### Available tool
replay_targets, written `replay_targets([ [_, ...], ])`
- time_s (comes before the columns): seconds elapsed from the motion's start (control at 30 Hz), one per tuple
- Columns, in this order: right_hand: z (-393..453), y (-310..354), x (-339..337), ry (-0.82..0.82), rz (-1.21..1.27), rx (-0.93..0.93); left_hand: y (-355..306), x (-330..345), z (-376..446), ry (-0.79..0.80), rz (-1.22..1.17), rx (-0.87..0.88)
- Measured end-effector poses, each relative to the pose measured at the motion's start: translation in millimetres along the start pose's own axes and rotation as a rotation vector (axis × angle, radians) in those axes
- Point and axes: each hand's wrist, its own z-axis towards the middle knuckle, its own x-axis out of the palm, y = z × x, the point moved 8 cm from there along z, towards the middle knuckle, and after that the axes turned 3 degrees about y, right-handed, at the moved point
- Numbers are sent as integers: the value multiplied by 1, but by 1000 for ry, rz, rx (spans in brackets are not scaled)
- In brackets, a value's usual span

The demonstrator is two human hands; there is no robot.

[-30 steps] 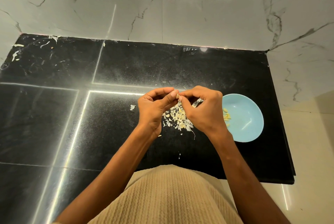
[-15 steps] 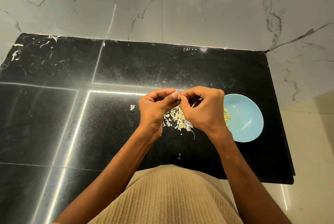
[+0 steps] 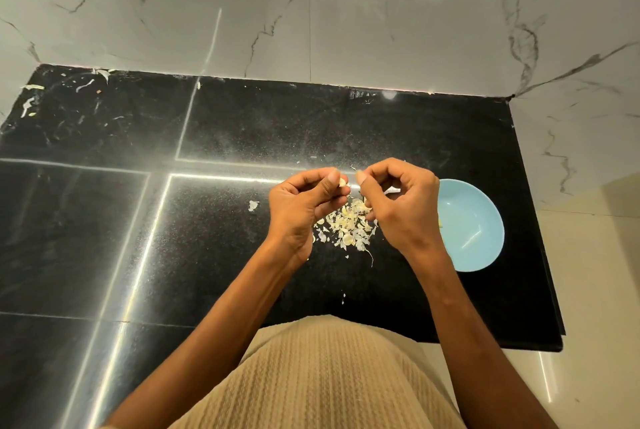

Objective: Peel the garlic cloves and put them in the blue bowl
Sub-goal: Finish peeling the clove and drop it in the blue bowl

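- Near the middle of the black tabletop (image 3: 242, 123), both hands hover side by side, thumbs almost meeting but with a small gap between them.
- Left hand (image 3: 301, 206) has its fingers curled and pinches a pale garlic clove (image 3: 343, 182) between thumb and fingers; only a sliver of the clove shows past the thumb tip.
- Right hand (image 3: 401, 203) is curled too, thumb against forefinger; whether it pinches a scrap of skin is too small to tell.
- Below the hands, toward 6 o'clock, lies a heap of peelings (image 3: 346, 227), partly hidden by both hands.
- At 3 o'clock of the right hand sits the blue bowl (image 3: 474, 227), its left edge covered by that hand and wrist; one yellowish bit shows at the covered edge, the rest of its contents cannot be made out.
- One loose flake (image 3: 253, 205) lies at 9 o'clock of the left hand.
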Motion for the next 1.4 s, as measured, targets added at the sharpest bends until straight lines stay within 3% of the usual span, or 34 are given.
replay_targets([
  [0.2,-2,16,8,72,-76,-151,-3,-2,0,-39,36,48],
  [0.87,-1,24,12,108,-221,-272,-7,-6,-3,-92,152,97],
  [1.23,0,18,8,33,-207,-198,-8,-1,-2,-25,160,114],
  [1.4,0,2,2,-33,-65,-16,-6,4,-1,10,130,113],
])
